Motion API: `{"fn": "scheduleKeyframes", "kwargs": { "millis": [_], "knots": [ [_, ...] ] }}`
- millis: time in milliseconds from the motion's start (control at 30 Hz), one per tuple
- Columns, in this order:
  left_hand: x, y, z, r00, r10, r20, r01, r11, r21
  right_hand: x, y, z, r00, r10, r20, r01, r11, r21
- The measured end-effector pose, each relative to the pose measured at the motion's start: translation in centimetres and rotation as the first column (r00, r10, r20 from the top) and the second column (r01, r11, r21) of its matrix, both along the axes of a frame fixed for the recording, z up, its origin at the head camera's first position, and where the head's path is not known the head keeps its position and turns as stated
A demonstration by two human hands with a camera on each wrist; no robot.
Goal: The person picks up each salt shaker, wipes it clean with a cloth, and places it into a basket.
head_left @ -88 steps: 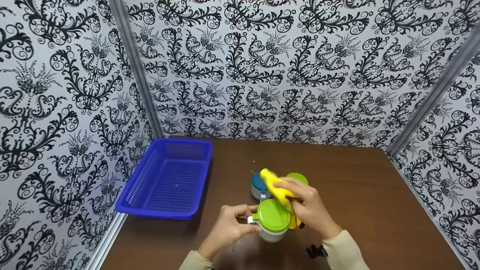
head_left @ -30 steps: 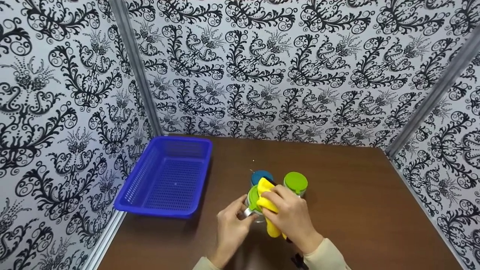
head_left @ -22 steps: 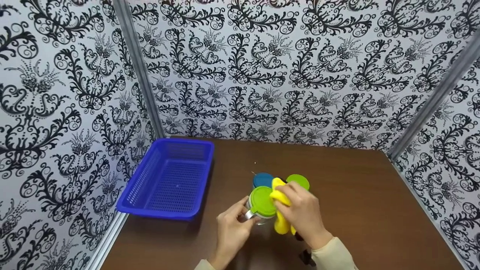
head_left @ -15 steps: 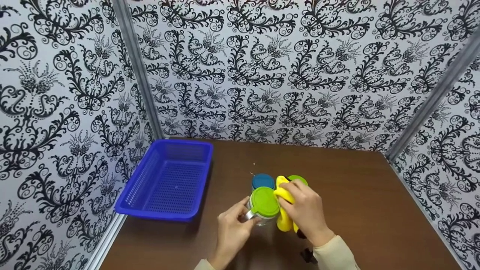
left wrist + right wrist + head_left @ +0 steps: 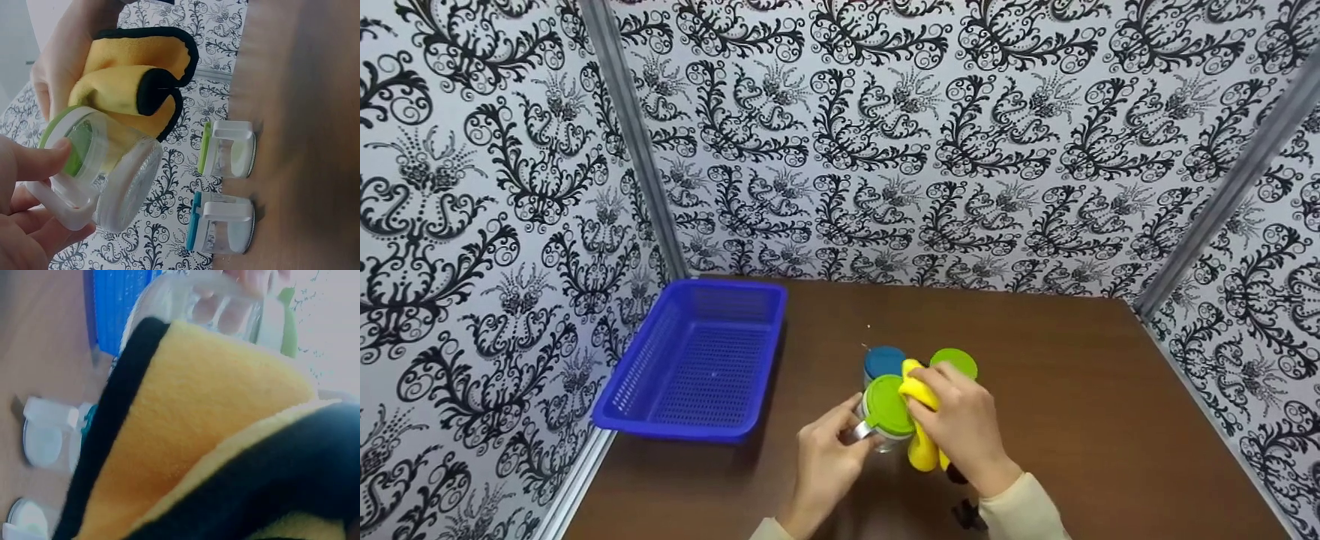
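Observation:
A clear jar with a green lid [image 5: 889, 405] and a white handle is gripped by my left hand [image 5: 826, 456], raised off the table in the left wrist view. That hand's thumb and fingers are around the handle side. My right hand [image 5: 962, 421] grips a folded yellow cloth [image 5: 115, 90] with black edging, pressed to the right side of the lid. In the right wrist view the cloth [image 5: 197, 410] hides much of the jar. Behind stand a blue-lidded jar [image 5: 883, 360] and another green-lidded jar [image 5: 956, 362], both upright.
A blue plastic basket [image 5: 679, 430] sits at the table's left, against the wall. Near my right sleeve lies a small black object [image 5: 969, 514], its kind unclear. Patterned walls [image 5: 885, 150] border the brown table [image 5: 1072, 390].
The cloth has gone from above the lid, across its top, to the lid's right edge. Held by its handle, the jar has moved slightly left and farther from me.

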State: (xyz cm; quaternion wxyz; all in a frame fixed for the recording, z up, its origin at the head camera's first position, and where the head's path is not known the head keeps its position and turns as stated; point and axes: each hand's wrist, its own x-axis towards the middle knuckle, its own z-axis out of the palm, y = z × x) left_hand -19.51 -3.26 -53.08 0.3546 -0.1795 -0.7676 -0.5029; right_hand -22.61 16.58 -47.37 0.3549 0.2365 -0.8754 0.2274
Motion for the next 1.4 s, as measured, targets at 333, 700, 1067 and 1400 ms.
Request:
{"fn": "scheduleKeyframes", "kwargs": {
  "millis": [333,700,1067,1400],
  "knots": [
    [0.3,0.4,-0.4,0.999,-0.001,-0.040,0.001,1.000,0.008,2.4,-2.7,0.4,0.997,0.071,0.022,-0.073,0.992,0.105],
    [0.3,0.3,-0.3,0.998,-0.016,-0.068,0.016,1.000,0.006,2.2,-2.0,0.6,0.997,0.074,-0.037,-0.070,0.993,0.095],
    [0.4,0.3,-0.6,0.992,-0.033,-0.119,0.033,0.999,-0.003,-0.3,0.3,-0.1,0.994,-0.103,-0.035,0.104,0.995,0.009],
    [0.5,0.3,-0.5,0.992,-0.028,-0.124,0.026,0.999,-0.022,-0.2,0.7,0.0,0.994,-0.106,-0.001,0.105,0.994,-0.027]
  ]
}}
